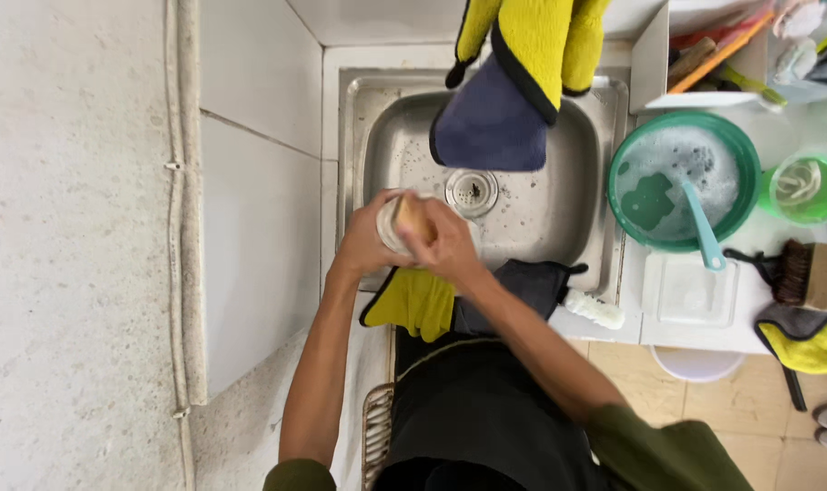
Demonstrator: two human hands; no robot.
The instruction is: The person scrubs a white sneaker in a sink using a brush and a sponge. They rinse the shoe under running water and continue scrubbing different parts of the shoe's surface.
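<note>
Over the near-left of the steel sink (577,195), I see my left hand (363,244) clamped on a pale cup (391,223) while my right hand (450,245) grips a tan sponge (413,218) against it.

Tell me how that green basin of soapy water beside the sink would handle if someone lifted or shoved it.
The green basin is full of foamy water, so it is probably heavy for its size and apt to slosh if pushed. Its rim looks wet and soapy, likely slippery. The blue handle leaning over the edge would probably shift or slide out if tilted.
</note>
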